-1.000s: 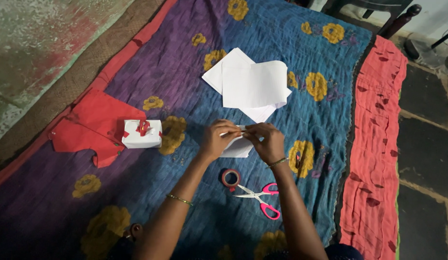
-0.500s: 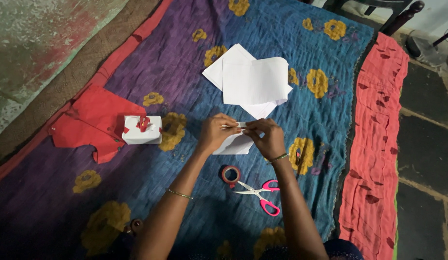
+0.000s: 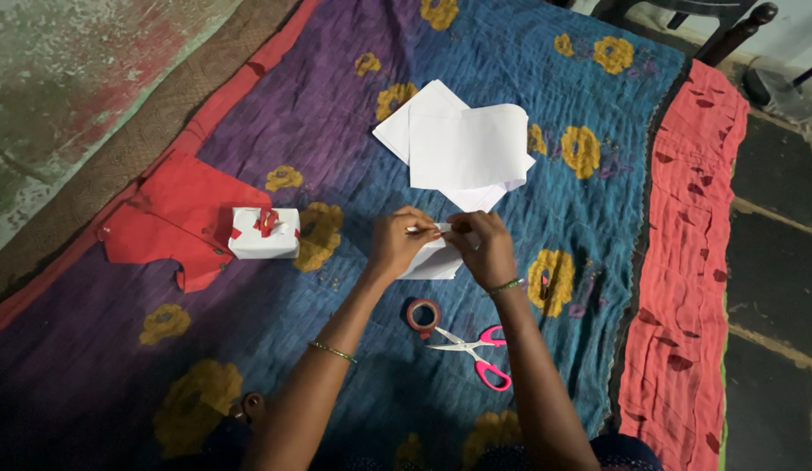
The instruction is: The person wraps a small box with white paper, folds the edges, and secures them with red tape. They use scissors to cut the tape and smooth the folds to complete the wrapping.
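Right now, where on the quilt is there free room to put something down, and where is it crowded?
Free quilt lies between the white box and the left hand, and right of the paper stack, toward the red cloth. Crowded: under both wrists, where tape roll and scissors lie near the right hand.

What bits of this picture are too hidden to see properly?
Head view:
- White paper: mostly covered by the left hand and right hand.
- Stack of paper sheets: lower sheets hidden under the top one.
- Dark round thing: too dim to identify.
- Chair: cut off by top edge.
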